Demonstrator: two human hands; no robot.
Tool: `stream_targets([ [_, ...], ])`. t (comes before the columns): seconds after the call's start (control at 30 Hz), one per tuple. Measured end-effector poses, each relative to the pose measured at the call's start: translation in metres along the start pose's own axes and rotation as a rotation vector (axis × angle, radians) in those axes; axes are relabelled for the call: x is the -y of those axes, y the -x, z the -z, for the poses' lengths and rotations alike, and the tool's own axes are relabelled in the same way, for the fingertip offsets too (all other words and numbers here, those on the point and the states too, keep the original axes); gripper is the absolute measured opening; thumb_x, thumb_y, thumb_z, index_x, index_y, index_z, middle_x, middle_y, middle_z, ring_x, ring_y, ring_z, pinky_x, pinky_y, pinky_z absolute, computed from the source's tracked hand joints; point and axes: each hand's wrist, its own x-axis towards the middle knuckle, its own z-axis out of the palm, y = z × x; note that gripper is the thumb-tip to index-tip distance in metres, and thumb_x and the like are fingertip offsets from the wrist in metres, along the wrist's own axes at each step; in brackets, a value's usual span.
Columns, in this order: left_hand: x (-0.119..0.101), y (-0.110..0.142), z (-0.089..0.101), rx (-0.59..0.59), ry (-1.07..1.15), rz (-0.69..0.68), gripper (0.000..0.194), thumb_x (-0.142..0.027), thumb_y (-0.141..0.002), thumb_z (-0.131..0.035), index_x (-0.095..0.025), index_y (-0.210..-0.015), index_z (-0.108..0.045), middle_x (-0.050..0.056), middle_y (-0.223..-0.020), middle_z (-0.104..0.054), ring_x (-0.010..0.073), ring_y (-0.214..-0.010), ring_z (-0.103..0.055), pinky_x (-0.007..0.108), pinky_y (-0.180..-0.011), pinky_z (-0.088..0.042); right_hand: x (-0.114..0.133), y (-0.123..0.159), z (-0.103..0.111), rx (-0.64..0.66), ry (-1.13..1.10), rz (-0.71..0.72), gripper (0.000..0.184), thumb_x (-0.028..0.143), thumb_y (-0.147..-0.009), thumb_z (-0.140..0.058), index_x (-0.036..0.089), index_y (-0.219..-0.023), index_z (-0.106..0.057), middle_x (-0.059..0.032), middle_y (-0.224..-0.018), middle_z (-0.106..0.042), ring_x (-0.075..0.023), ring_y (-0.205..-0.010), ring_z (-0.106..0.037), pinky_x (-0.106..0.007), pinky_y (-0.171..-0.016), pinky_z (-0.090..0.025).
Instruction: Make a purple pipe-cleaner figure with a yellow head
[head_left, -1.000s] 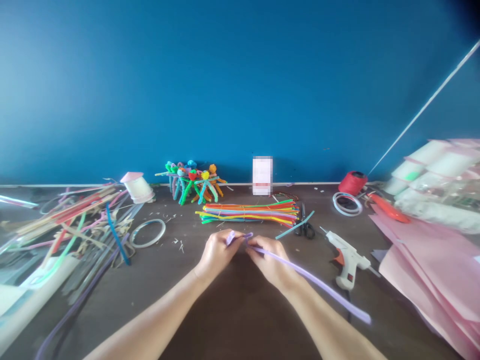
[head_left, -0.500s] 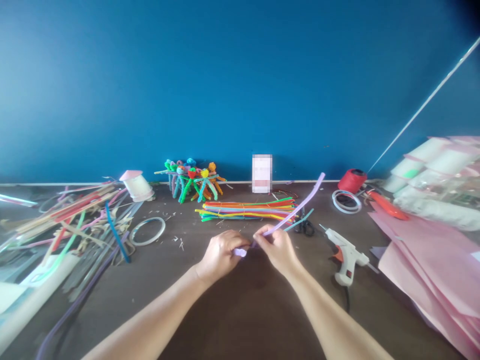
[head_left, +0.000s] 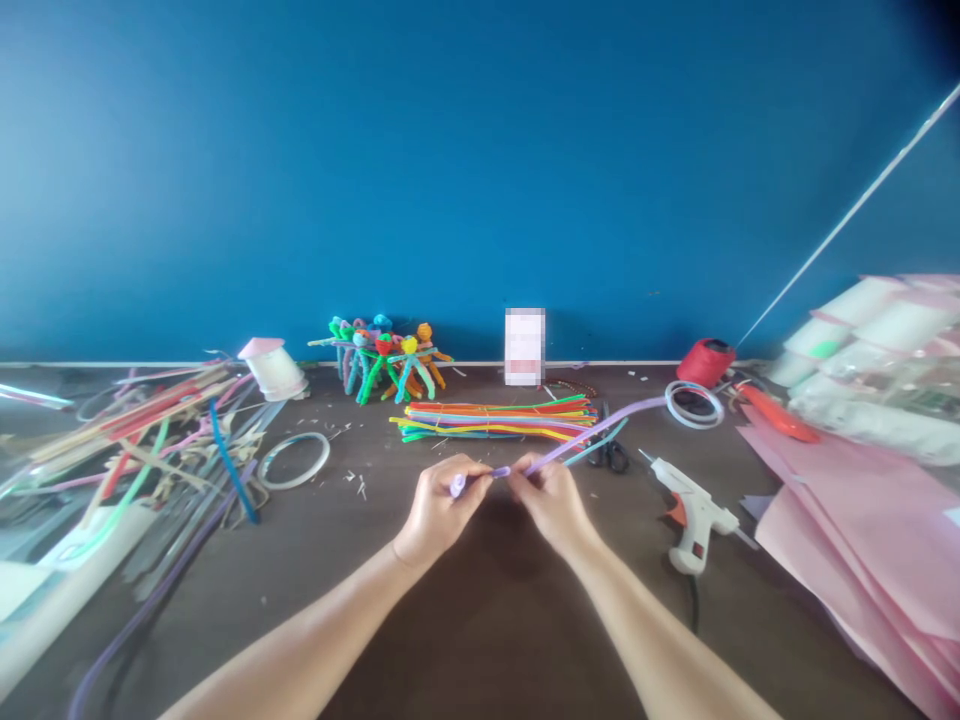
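Between my two hands is a lilac pipe cleaner (head_left: 576, 442), its long end running up and right past the bundle. My left hand (head_left: 444, 507) pinches the twisted short end of it. Close beside, my right hand (head_left: 553, 500) grips it with thumb and fingers. Just beyond lies a bundle of coloured pipe cleaners (head_left: 491, 420). A loose teal pipe cleaner (head_left: 598, 443) and dark-handled scissors (head_left: 616, 456) sit at the bundle's right end. Farther back stand several pipe-cleaner figures (head_left: 384, 362) in a cluster.
A white glue gun (head_left: 697, 520) lies on the right near pink sheets (head_left: 847, 540). Behind are a red thread spool (head_left: 705, 363) and tape rolls (head_left: 694, 405). Leftward are another tape ring (head_left: 295, 461), a small paper tower (head_left: 272, 370) and heaped strips (head_left: 150, 440).
The lilac pipe cleaner's long end has swung from lower right, over my right forearm, to upper right beyond the hand. Both hands turned slightly but keep hold of it.
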Motion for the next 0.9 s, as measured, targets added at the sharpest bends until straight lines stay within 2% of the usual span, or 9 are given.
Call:
stream_targets([
  [0.2, 0.004, -0.002, 0.003, -0.03, -0.117, -0.002, 0.013, -0.02, -0.077, -0.052, -0.017, -0.077, -0.064, 0.004, -0.069, -0.061, 0.0127, -0.064, -0.055, 0.022, -0.061, -0.042, 0.002, 0.006, -0.005, 0.011, 0.162, 0.139, 0.008, 0.022, -0.072, -0.054, 0.017, -0.071, -0.06, -0.0001, -0.065, -0.061, -0.0133, -0.06, -0.056, -0.023, -0.058, -0.043],
  [0.3, 0.005, -0.001, 0.005, 0.02, -0.195, 0.0, 0.016, -0.021, -0.078, -0.049, -0.019, -0.08, -0.065, 0.004, -0.073, -0.062, 0.0131, -0.068, -0.056, 0.022, -0.063, -0.042, 0.002, 0.007, -0.005, 0.023, 0.201, 0.196, 0.009, 0.023, -0.075, -0.053, 0.018, -0.07, -0.06, -0.0009, -0.066, -0.062, -0.0145, -0.063, -0.057, -0.024, -0.06, -0.043],
  [0.4, 0.007, 0.0, 0.005, 0.13, -0.283, 0.008, 0.017, -0.02, -0.077, -0.049, -0.02, -0.082, -0.065, 0.003, -0.075, -0.062, 0.0133, -0.07, -0.057, 0.021, -0.063, -0.041, 0.002, 0.007, -0.003, 0.024, 0.225, 0.215, 0.013, 0.023, -0.076, -0.051, 0.018, -0.068, -0.059, -0.0007, -0.063, -0.06, -0.014, -0.061, -0.055, -0.024, -0.059, -0.042],
  [0.5, 0.007, 0.0, 0.006, 0.238, -0.318, 0.009, 0.018, -0.02, -0.077, -0.048, -0.02, -0.078, -0.065, 0.002, -0.069, -0.06, 0.0122, -0.064, -0.056, 0.02, -0.059, -0.039, 0.003, 0.005, 0.0, 0.005, 0.178, 0.158, 0.013, 0.023, -0.075, -0.052, 0.017, -0.066, -0.059, -0.0003, -0.061, -0.059, -0.0131, -0.057, -0.053, -0.023, -0.056, -0.041],
  [0.6, 0.005, -0.002, 0.007, 0.291, -0.228, -0.008, 0.018, -0.022, -0.078, -0.048, -0.018, -0.075, -0.065, 0.001, -0.067, -0.058, 0.0113, -0.063, -0.054, 0.02, -0.059, -0.038, 0.002, 0.002, 0.003, -0.005, 0.034, 0.049, 0.012, 0.026, -0.072, -0.056, 0.016, -0.066, -0.059, 0.0014, -0.057, -0.056, -0.0112, -0.052, -0.05, -0.022, -0.052, -0.039],
  [0.7, 0.0, -0.004, 0.008, 0.311, -0.111, -0.011, 0.017, -0.023, -0.079, -0.049, -0.017, -0.077, -0.065, 0.001, -0.067, -0.058, 0.0107, -0.062, -0.054, 0.02, -0.06, -0.039, 0.0, -0.001, 0.005, 0.05, -0.188, -0.095, 0.016, 0.03, -0.073, -0.056, 0.016, -0.066, -0.056, 0.0063, -0.046, -0.045, -0.0065, -0.04, -0.039, -0.019, -0.041, -0.031],
  [0.77, -0.003, -0.005, 0.008, 0.304, -0.072, 0.005, 0.016, -0.023, -0.079, -0.05, -0.016, -0.076, -0.064, 0.001, -0.065, -0.058, 0.0104, -0.061, -0.053, 0.02, -0.059, -0.039, -0.002, -0.002, 0.005, 0.086, -0.322, -0.157, 0.017, 0.032, -0.073, -0.057, 0.016, -0.068, -0.055, 0.0077, -0.046, -0.043, -0.0044, -0.036, -0.034, -0.018, -0.037, -0.025],
  [0.9, -0.006, -0.005, 0.008, 0.309, -0.055, 0.071, 0.015, -0.025, -0.077, -0.053, -0.016, -0.076, -0.065, 0.002, -0.069, -0.062, 0.0117, -0.063, -0.055, 0.021, -0.061, -0.04, -0.005, -0.002, 0.003, 0.107, -0.424, -0.162, 0.017, 0.032, -0.071, -0.061, 0.016, -0.071, -0.054, 0.0072, -0.052, -0.045, -0.0032, -0.036, -0.036, -0.017, -0.036, -0.024],
])
